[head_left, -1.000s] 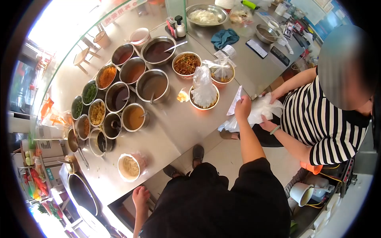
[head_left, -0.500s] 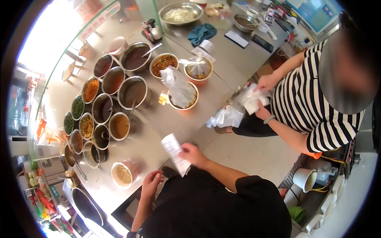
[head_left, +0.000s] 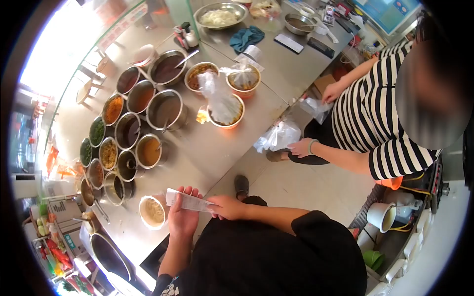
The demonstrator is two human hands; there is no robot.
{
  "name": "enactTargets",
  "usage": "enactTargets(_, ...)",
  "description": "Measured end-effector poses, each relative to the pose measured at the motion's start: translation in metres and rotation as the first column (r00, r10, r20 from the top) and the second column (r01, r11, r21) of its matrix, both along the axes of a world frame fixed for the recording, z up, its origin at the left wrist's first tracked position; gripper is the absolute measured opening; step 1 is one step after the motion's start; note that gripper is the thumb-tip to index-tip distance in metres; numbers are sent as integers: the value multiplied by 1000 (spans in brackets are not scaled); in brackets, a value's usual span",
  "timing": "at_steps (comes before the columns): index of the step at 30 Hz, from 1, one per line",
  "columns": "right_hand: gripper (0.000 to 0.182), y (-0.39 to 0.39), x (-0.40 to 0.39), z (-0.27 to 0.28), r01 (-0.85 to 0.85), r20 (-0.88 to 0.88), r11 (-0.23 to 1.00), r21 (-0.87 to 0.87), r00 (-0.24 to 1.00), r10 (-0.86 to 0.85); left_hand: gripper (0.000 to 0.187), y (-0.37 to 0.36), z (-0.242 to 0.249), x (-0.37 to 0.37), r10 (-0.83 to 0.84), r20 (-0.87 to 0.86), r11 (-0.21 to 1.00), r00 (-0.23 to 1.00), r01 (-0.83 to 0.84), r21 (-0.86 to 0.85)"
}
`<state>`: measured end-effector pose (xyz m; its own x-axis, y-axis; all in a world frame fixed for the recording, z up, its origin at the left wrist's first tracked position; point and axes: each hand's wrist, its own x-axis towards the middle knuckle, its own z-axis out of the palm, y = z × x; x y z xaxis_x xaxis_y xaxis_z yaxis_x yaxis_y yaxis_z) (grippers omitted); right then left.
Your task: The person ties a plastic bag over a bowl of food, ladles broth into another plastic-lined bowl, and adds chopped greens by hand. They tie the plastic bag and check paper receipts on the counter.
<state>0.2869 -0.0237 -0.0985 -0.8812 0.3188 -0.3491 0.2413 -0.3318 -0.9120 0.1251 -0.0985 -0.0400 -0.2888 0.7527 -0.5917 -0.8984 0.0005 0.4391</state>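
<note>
Holding illegibly printed slip [head_left: 191, 202] with left hand [head_left: 183, 219] and right hand [head_left: 228, 207]

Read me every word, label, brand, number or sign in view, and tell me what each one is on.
I can't quote any text reliably.
Paper slip: faint print, too small.
Sign strip on the glass: red characters, too blurred.
Black clothing: white print, too blurred.
Boxed goods at left: dark marks, illegible.
Blue panel, upper right: markings too small.
</note>
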Motion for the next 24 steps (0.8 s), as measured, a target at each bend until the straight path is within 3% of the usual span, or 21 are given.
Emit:
enactTargets(1,20,-6,-1,3,-14,-5,1000,10,1000,14,25,-4,1,-5,14,-5,1000,1000,-14,10)
enactTargets(3,16,-14,-4,10,32,25,974,224,999,-39,21,-10,0,-13,-15,148,995,989,0,103)
enactTargets(4,16,-20,-7,13,20,29,971,239,999,-28,17,-11,9,-12,44,151,998,988,-50,36)
enactTargets(6,15,-31,-5,18,123,-87,853,508,992,-91,14,-29,3,-22,32,175,992,984,-53,117)
enactTargets(7,15,-37,-3,20,134,-65,833,536,991,-117,12,-31,2,-21,-6,196,982,981,-31,188)
enactTargets(8,17,-43,-5,21,90,-51,826,557,996,-74,8,-37,7,-19,58,218,989,974,-85,120)
enactTargets(11,25,-58,-5,18,-3,-18,780,625,1000,18,3,-62,-10,-24,31,205,978,978,-72,194)
enactTargets(15,26,-83,-8,26,13,30,740,673,998,-46,4,-79,-22,-28,27,230,977,973,-74,198)
enactTargets(17,27,-90,-5,38,19,107,860,510,990,-86,5,-81,-21,-27,-3,241,973,970,-53,225)
enactTargets(19,28,-98,-1,42,76,61,852,518,990,-125,6,-82,-14,-24,-30,248,973,968,-29,230)
enactTargets(21,29,-109,2,43,162,82,965,208,980,-182,9,-83,-7,-21,-89,228,973,970,36,226)
enactTargets(22,29,-111,5,43,172,80,964,205,978,-191,9,-83,-5,-20,-97,227,974,969,45,223)
enactTargets(24,29,-114,10,43,175,82,984,35,981,-177,12,-85,-2,-17,-151,159,971,976,116,210)
